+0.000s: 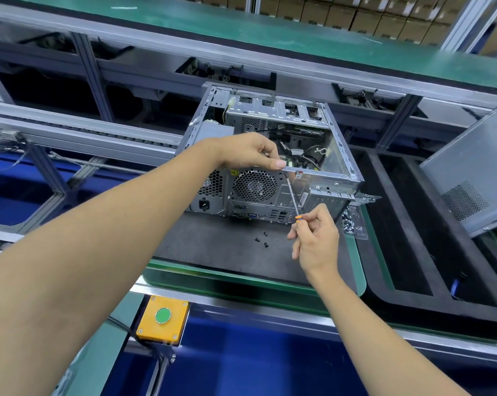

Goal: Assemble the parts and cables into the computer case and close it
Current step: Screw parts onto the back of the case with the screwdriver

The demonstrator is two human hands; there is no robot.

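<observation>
Screwdriver [292, 195] pinched in our R hand [316, 241]; L hand [250, 151] grips case [331, 178] rim w/ curled fingers. We'd keep tip square in the screw, case steady.

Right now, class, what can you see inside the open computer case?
Inside the computer case: cables, a circuit board, a drive cage. The left hand covers part.

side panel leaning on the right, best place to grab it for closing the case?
Judging by its pose, take the side panel by its long edges, one of the hands on each. It stands tilted in the black tray, its raised left edge free and facing the computer case. Approach from that side; avoid the vent mesh.
</observation>
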